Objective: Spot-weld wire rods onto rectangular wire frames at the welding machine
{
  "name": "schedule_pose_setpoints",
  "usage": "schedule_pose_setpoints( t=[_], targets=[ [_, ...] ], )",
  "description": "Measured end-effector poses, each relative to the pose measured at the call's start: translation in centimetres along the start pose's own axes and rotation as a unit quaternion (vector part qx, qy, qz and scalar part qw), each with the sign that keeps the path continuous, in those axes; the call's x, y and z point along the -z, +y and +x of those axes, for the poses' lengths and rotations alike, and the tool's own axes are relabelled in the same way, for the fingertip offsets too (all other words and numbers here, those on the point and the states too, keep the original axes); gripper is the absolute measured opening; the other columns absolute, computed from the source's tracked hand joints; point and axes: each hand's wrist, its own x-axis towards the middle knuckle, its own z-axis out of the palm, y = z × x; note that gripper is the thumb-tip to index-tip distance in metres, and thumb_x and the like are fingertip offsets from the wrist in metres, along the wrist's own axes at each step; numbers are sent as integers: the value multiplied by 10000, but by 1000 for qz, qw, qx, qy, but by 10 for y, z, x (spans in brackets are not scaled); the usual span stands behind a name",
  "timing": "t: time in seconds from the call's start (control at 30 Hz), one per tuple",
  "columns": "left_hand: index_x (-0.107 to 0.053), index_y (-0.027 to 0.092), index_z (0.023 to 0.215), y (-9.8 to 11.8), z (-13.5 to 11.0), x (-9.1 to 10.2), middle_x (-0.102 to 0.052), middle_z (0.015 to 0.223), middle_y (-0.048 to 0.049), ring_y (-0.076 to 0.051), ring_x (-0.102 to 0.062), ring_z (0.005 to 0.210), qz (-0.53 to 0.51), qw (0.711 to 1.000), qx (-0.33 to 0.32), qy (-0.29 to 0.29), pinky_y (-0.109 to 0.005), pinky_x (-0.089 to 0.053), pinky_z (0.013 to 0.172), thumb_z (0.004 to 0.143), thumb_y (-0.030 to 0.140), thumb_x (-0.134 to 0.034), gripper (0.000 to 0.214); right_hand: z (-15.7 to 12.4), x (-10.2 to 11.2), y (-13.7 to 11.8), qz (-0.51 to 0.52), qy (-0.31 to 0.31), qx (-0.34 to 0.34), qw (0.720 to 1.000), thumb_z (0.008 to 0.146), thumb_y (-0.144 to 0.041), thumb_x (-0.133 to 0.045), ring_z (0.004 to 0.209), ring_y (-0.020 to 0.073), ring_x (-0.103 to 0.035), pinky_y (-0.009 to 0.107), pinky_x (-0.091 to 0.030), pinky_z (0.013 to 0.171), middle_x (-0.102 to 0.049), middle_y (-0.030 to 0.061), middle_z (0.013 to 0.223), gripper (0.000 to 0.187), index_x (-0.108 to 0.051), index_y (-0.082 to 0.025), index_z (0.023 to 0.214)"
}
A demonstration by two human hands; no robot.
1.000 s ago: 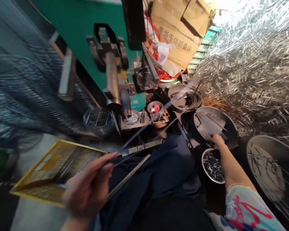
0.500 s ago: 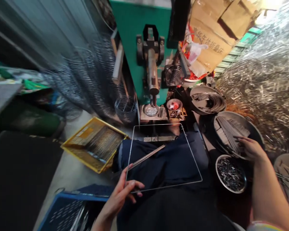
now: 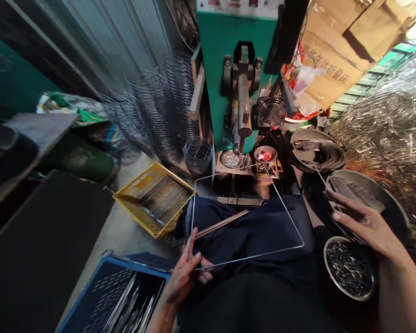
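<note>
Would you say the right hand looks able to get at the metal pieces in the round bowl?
Probably yes: the metal pieces lie uncovered, close to the right hand, though that hand seems to hold a thin wire.

It's a metalworking workshop: a green machine with its thick metal arm looms ahead, wirework stacks rise at left, a bowl of metal bits sits near, and a wire heap glints at right!
</note>
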Motion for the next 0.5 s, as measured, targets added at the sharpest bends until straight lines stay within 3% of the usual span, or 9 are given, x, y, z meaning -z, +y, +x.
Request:
schedule_pose_setpoints(
  t=[0.1,0.23,0.37,0.5],
  targets=[
    [45,359,1546,-1,9,-12,-718,730,-68,-199,-673,562,-19,1000,-17,-8,-256,-498,523,923,356,-596,894,0,-14,-20,-46,-67,87,993,843,-475,-687,1334,289,-462,404,-352,1135,-539,86,1418,629,-546,-227,1404],
    [81,367,1539,-1,22,-22,-730,761,-86,-207,-688,596,-18,999,-23,-35,-260,-500,541,932,347,-585,901,-5,-52,-36,-102,-144,196,965,889,-419,-655,1330,284,-470,452,-381,1126,-492,81,1459,636,-460,-233,1465],
    [85,379,1535,3,26,-25,-736,780,-91,-203,-689,604,-5,999,-26,-39,-259,-496,546,946,339,-561,876,-4,-89,-33,-145,-161,273,937,895,-376,-656,1351,272,-445,454,-409,1114,-506,71,1448,644,-428,-252,1484],
    [107,373,1532,8,26,-25,-737,786,-92,-203,-690,610,4,999,-20,-49,-260,-492,551,947,337,-560,889,-1,-104,-28,-165,-160,293,928,884,-347,-666,1351,277,-445,468,-421,1103,-520,72,1435,649,-429,-259,1482]
  ],
)
